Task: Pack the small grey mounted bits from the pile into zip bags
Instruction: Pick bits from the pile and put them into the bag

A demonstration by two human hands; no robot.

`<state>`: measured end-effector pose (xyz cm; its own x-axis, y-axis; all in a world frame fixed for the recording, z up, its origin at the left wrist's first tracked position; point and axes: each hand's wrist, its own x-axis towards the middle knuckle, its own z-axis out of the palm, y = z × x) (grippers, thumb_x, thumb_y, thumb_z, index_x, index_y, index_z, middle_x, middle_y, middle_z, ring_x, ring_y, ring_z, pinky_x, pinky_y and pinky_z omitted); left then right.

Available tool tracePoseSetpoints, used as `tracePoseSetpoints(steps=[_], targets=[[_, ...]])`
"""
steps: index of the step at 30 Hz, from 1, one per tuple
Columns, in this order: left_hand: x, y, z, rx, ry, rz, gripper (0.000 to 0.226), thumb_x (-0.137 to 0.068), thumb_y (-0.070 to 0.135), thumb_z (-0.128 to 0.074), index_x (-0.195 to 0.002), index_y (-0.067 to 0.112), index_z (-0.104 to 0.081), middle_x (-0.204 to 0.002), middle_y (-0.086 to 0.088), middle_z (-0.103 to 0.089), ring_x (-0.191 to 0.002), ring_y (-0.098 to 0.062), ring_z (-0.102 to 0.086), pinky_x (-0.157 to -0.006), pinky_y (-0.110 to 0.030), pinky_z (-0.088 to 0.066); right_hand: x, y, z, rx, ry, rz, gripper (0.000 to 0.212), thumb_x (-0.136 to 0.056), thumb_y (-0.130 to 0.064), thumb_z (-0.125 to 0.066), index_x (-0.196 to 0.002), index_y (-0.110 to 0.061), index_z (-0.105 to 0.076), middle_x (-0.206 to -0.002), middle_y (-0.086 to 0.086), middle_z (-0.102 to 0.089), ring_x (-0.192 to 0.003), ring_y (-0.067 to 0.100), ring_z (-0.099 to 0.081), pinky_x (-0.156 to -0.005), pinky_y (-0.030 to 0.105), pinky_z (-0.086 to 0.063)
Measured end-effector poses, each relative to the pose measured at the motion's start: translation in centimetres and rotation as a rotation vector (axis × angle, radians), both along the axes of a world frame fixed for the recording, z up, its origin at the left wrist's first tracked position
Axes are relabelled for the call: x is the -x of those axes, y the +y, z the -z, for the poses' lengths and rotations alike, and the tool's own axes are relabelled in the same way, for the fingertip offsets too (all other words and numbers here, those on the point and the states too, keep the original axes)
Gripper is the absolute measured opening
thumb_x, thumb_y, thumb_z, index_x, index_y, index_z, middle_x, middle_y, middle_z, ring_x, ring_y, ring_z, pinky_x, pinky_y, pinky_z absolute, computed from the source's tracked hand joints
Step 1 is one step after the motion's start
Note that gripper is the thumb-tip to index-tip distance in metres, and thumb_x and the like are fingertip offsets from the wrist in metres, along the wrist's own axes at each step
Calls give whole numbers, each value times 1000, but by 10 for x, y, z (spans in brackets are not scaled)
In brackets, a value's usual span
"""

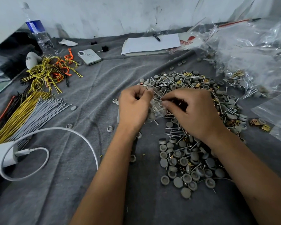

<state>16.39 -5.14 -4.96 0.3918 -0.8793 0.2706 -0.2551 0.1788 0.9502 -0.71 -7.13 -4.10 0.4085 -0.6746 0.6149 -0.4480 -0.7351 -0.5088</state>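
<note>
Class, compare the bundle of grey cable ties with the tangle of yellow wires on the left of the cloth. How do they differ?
The grey cable ties lie straight and side by side in a neat fan; the yellow wires are coiled in loose loops. The cable ties are all one colour, while the yellow wires are mixed with orange and black strands. The cable ties lie nearer the camera. Both rest on the grey cloth.

Both bare forearms reach forward and converge, the backs of the hands facing up. The left hand (134, 106) has its fingers curled inward, thumb and forefinger pinched together at the top. The right hand (191, 111) lies close beside it, fingers bent, fingertips (165, 103) pointing toward the left hand.
</note>
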Motion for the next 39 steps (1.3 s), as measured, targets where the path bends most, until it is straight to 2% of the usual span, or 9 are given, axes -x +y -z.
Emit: tracePoseSetpoints(steps=[4,9,17,20,22,29,33,37,39], targets=[[-2,-1,1,-5,33,-43,42,-97,17,-67,-75,-14,-52,-46,5,-44,-34,-4,-44,-46,-25,-31,13,-10,-1,-1,-24,171,13,-94,-13,-73,-106,-10,-76,-101,2,-76,-89,10,-67,-79,12,-48],[-3,-1,0,3,25,-54,41,-98,17,-68,-76,-14,-54,-50,0,-44,-38,-4,-40,-49,-24,-35,24,-21,4,-86,281,255,11,-88,-25,-79,-98,-21,-78,-96,0,-66,-102,23,-57,-85,31,-40],[0,2,-3,4,46,-42,38,-100,11,-66,-77,-17,-53,-42,10,-41,-30,-3,-43,-38,-16,-31,18,-14,0,-135,490,296,25,-85,-48,-78,-99,-28,-76,-110,-2,-57,-116,22,-45,-91,35,-42],[0,3,-3,11,24,-39,40,-100,13,-66,-77,-17,-53,-43,9,-41,-31,-3,-44,-41,-18,-35,16,-12,-2,-166,533,312,29,-86,-53,-75,-101,-28,-74,-108,-2,-53,-118,23,-44,-96,39,-44],[-1,2,-3,13,7,-48,41,-100,15,-67,-77,-17,-53,-44,10,-42,-32,-2,-43,-46,-20,-41,14,-11,-3,-173,561,319,30,-88,-54,-73,-102,-28,-74,-108,-3,-52,-119,24,-43,-97,40,-44],[-1,1,-1,25,0,-51,44,-100,15,-68,-72,-15,-49,-45,7,-41,-33,-3,-42,-44,-18,-42,14,-11,0,-116,588,276,29,-94,-47,-67,-106,-22,-74,-113,-1,-55,-119,23,-40,-101,47,-45],[-2,1,-2,24,-2,-47,45,-99,16,-68,-72,-14,-50,-51,-2,-42,-37,-4,-38,-46,-15,-37,12,-12,1,-40,401,295,23,-97,-36,-65,-106,-15,-70,-110,2,-63,-111,24,-47,-94,39,-44],[-2,2,-2,-6,-17,10,41,-99,16,-67,-68,-7,-51,-49,2,-45,-38,-5,-40,-46,-21,-36,10,-9,-2,-111,26,196,11,-100,-21,-64,-101,-10,-66,-89,1,-70,-81,15,-65,-70,20,-47],[-1,3,-3,-21,-47,61,39,-98,17,-68,-67,-1,-54,-47,5,-47,-39,-5,-43,-50,-27,-39,8,-5,-4,-114,-54,145,8,-99,-17,-66,-98,-9,-68,-83,-1,-70,-75,10,-67,-66,13,-48]])
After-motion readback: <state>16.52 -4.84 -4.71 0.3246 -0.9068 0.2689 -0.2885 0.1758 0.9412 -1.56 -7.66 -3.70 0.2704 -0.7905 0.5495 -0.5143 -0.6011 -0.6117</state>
